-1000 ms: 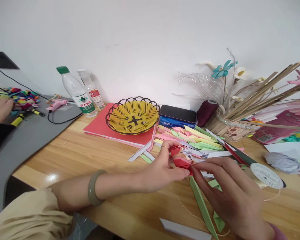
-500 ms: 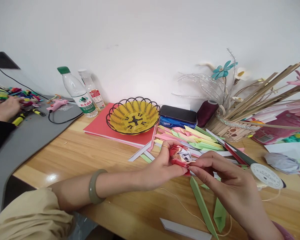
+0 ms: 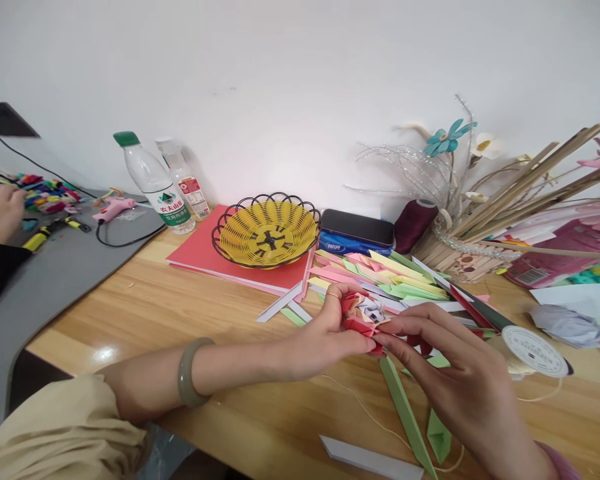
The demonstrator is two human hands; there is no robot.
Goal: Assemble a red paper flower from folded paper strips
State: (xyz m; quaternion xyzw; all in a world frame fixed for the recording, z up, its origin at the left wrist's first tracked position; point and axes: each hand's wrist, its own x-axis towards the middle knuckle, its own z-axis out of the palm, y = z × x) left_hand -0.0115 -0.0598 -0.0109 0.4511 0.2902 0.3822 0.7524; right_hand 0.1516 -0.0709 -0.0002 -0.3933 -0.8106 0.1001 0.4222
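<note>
Well off to the left of my fingers is one co-worker's hand (image 3: 1, 212), then one pink glue gun (image 3: 114, 209). Closer come two clear, slim-necked bottles: one green-capped bottle (image 3: 167, 202) and one white-capped bottle (image 3: 194, 195). One round basket (image 3: 260, 230), yellow and woven with a black looped rim, sits beyond my left fingers (image 3: 353, 344), which curl around one paper flower (image 3: 364, 323), thumb on its near side. It has crisp folded petals, red outside and pale lilac within, and lies between my two sets of fingers, over the wooden tabletop (image 3: 145, 320). Behind it spreads a heap of flat, pointed paper strips (image 3: 397, 273), too overlapped to count. My right fingers (image 3: 415, 327) pinch its lower right edge, thumb against index. Just past them to the right are one spool (image 3: 535, 352) of cream cord and one wrinkled paper wad (image 3: 565, 325).
</note>
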